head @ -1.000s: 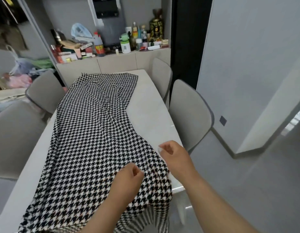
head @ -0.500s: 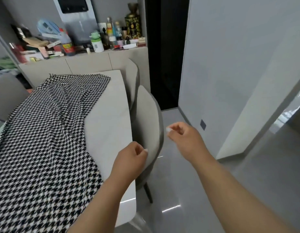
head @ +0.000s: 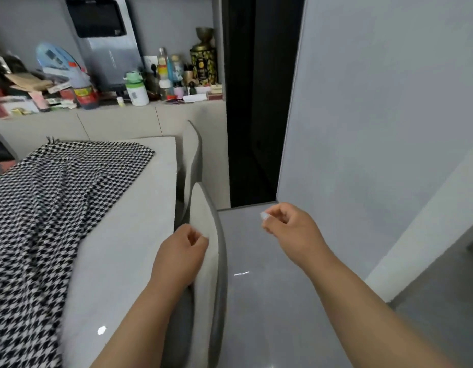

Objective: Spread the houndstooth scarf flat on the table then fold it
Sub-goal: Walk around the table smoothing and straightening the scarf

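Showing the spreading stage largely done, the houndstooth scarf [head: 52, 221] lies lengthwise along the left part of the tabletop [head: 129, 235], its fringed far end near the far edge and its near end running out of view at the lower left. Long ridges and creases remain down its middle, and its right edge curves unevenly, so by judgement some smoothing is left before the cloth counts as flat; no fold has yet been made, and the whole folding stage remains. To the right of the tabletop stand two grey chairs, the near chair [head: 211, 261] pushed close to the edge and the far chair [head: 191, 155] behind it. A cluttered sideboard [head: 110, 120] runs along the far wall. Neither hand touches the scarf. The left hand [head: 178, 257] hangs over the right edge of the tabletop, in front of the near chair's back, well apart from the cloth; its fingers are curled inward and nothing shows in its grip. The right hand [head: 292, 229] is raised over the floor, further right, with forearm extended; its fingers are likewise curled, thumb near fingertips, and its grip appears empty. Both grips are thus closed on nothing.
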Demonstrator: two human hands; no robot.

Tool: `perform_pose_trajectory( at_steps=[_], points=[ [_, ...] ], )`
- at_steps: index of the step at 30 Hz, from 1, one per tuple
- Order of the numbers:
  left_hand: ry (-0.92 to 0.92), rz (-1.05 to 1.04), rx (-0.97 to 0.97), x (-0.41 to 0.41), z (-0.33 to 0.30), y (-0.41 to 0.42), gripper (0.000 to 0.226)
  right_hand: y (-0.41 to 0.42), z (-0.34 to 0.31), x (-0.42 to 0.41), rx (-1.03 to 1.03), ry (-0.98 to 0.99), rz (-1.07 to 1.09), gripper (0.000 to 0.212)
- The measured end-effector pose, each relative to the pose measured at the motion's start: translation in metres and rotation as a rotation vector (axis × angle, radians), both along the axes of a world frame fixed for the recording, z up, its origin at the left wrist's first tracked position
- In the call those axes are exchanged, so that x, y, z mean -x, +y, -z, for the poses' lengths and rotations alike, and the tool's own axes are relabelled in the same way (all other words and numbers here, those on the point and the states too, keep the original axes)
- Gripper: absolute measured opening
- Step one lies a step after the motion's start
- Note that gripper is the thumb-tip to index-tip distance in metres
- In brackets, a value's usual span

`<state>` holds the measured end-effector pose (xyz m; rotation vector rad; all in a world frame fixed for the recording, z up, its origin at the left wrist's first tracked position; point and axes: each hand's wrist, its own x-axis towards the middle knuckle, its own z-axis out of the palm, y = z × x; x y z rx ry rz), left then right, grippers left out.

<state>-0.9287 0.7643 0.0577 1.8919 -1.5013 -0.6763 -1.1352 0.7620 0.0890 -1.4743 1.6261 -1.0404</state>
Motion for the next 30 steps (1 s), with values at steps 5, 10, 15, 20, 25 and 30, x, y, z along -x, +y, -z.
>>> perform_pose_trajectory(
  at_steps=[5,10,15,20,25,30],
  points=[
    [0.019,-0.055,-0.006,0.012,-0.006,-0.079,0.019,-0.091,-0.010,0.011,0.004,0.001,-0.056,0.013],
    [0.024,-0.176,0.007,0.010,-0.006,-0.142,0.020,-0.179,-0.006,-0.004,-0.038,-0.009,-0.219,0.018],
    [-0.005,-0.342,-0.013,0.007,-0.005,-0.211,0.019,-0.281,-0.003,-0.014,-0.037,-0.026,-0.398,0.016],
    [-0.016,-0.529,-0.020,0.020,-0.008,-0.282,0.018,-0.393,-0.005,-0.010,-0.070,-0.027,-0.546,0.017],
    [-0.097,-0.655,-0.020,0.000,0.007,-0.324,0.026,-0.479,0.000,-0.033,-0.082,-0.040,-0.666,0.014],
    [-0.092,-0.748,-0.115,-0.047,0.032,-0.345,0.044,-0.549,0.013,-0.087,-0.086,-0.045,-0.766,0.013]
  ],
)
